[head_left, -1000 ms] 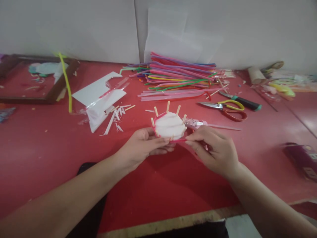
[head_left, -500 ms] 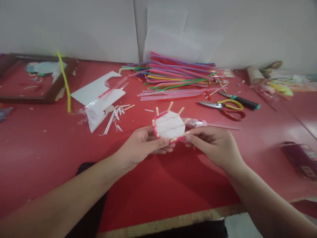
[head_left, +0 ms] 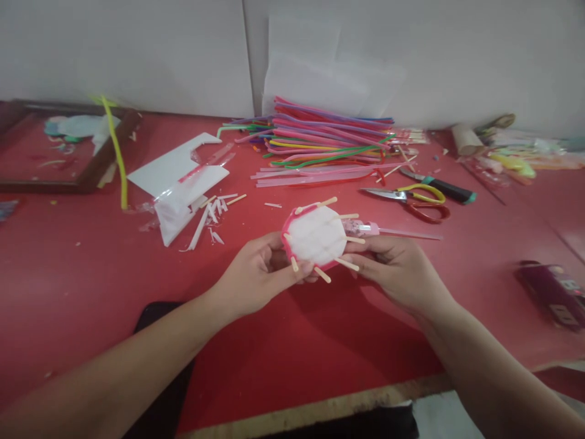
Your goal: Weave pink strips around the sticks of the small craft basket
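Between my hands, above the red table, is a small round white base (head_left: 317,236) with several pale wooden sticks (head_left: 348,264) standing around its rim. A pink pipe cleaner (head_left: 286,239) runs along the left and lower edge, around the sticks. My left hand (head_left: 260,268) grips the base at its lower left, thumb on top and fingers underneath. At the right edge my right hand (head_left: 395,268) has its thumb and fingers pinched close by the sticks; its fingertips are partly hidden, and the pipe cleaner's end seems to lie there.
A pile of colourful pipe cleaners (head_left: 329,131) lies at the back. Scissors (head_left: 411,198) and a box cutter (head_left: 450,189) rest to the right, beyond a pink glue gun-like tool (head_left: 361,228). White board scraps (head_left: 183,189) lie left, near a brown frame (head_left: 86,177); a dark phone-like slab (head_left: 159,366) is under my left arm.
The base has tilted and turned in my hands, so the sticks now lean toward the right and toward me. Both hands stay on it.
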### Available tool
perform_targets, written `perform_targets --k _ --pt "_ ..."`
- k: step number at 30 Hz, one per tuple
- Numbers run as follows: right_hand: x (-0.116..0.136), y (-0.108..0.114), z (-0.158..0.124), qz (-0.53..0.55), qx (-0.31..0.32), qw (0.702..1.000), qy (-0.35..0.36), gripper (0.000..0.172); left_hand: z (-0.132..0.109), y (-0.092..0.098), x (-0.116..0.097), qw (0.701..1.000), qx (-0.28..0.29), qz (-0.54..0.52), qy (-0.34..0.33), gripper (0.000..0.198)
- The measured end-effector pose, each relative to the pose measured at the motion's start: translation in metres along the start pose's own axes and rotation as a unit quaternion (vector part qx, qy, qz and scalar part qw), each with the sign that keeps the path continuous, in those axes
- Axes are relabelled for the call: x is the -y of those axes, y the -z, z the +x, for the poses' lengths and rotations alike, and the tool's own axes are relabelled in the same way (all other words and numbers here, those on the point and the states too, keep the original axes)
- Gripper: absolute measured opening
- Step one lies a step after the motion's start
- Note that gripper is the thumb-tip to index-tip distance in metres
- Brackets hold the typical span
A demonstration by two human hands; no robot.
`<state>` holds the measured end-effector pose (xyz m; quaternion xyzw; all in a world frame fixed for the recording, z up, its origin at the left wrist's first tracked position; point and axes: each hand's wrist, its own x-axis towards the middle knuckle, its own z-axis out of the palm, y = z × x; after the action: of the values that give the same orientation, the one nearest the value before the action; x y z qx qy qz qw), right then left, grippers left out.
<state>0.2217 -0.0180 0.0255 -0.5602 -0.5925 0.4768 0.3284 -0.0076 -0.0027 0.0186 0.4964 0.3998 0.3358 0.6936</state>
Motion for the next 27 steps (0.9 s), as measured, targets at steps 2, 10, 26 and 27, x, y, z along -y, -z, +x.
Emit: perform_targets --k 2,10,26,27 --pt "0.000 0.001 -0.001 0.023 0.021 0.999 -0.014 0.024 0.000 0.001 -0.001 1.000 0.003 0.005 -0.006 0.023" --pt "0.002 -0.009 0.001 0.247 0.017 0.965 -0.092 0.021 0.002 -0.002 -0.004 0.998 0.037 -0.054 -0.014 0.017" --pt "-0.007 -0.048 -0.001 0.344 -0.092 0.934 -0.018 0.017 0.005 -0.010 0.012 0.993 -0.005 -0.113 -0.031 0.019" --pt "-0.007 -0.049 -0.001 0.345 -0.093 0.934 -0.016 0.017 0.004 -0.011 0.012 0.993 -0.008 -0.118 -0.029 0.018"
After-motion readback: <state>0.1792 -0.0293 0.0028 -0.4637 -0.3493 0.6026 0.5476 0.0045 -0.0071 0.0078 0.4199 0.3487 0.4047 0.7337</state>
